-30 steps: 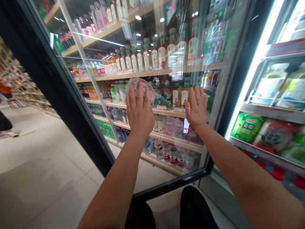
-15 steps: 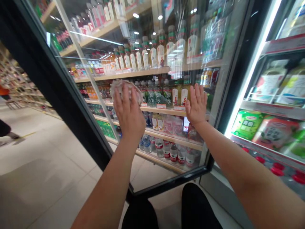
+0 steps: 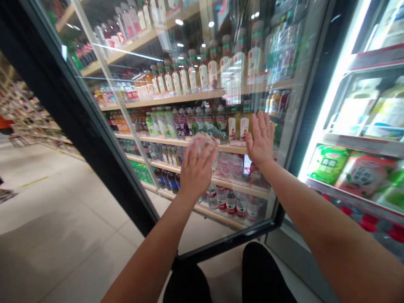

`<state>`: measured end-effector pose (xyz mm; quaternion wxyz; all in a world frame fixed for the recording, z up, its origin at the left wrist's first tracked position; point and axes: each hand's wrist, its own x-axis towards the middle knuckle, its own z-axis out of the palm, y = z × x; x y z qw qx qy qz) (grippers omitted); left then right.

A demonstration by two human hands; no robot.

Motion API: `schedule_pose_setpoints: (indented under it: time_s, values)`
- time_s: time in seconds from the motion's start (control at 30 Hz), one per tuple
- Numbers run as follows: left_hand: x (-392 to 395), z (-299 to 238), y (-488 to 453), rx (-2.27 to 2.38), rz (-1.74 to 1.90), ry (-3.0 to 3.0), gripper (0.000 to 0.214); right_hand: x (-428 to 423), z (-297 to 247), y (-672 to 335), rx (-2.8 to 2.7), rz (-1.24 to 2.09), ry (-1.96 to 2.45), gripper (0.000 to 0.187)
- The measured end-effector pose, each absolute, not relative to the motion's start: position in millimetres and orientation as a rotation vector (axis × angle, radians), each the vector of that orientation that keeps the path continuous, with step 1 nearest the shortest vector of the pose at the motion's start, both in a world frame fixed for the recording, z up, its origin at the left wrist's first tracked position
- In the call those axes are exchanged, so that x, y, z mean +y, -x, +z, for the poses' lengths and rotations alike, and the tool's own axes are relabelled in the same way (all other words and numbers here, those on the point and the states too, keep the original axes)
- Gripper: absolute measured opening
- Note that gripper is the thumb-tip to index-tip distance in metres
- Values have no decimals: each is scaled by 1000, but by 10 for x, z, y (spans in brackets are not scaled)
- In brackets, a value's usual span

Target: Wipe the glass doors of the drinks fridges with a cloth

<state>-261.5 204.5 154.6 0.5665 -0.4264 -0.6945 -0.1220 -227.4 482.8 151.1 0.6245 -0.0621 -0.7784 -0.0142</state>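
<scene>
My left hand (image 3: 197,168) presses a crumpled, pale cloth (image 3: 203,143) with reddish marks against the glass pane of a black-framed door (image 3: 233,242). Its fingers lie over the cloth and hide part of it; the hand is somewhat blurred. To the right, my right hand (image 3: 261,141) rests flat on the same pane, fingers stretched out, holding nothing. Through the glass, shelves of bottles (image 3: 192,78) show behind both hands.
Right of the door is a lit cooler with green pouches (image 3: 330,164), pink pouches (image 3: 362,176) and red-capped bottles (image 3: 368,223). Pale tiled floor (image 3: 69,210) spreads to the left, where a person's foot (image 3: 6,195) shows at the edge. My knees (image 3: 189,284) are below the door.
My left hand has slid right and down across the glass with the cloth. My right hand stays in place. The person at the far left has moved further out of view.
</scene>
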Motion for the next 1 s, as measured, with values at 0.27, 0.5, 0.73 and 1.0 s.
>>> schedule_pose_setpoints:
  time_s: [0.27, 0.5, 0.73, 1.0]
  values:
    - [1934, 2103, 2779, -1596, -418, 739, 57, 4822, 1513, 2277, -1781, -45, 156, 65]
    - [2012, 1852, 2726, -1643, -264, 1089, 51, 4826, 1517, 2258, -1782, -42, 144, 65]
    - [1789, 2194, 2772, -1656, -435, 787, 53, 4842, 1498, 2264, -1761, -57, 140, 63]
    - [1727, 2101, 2774, -1674, -231, 1008, 56, 4827, 1489, 2244, -1756, -52, 153, 64]
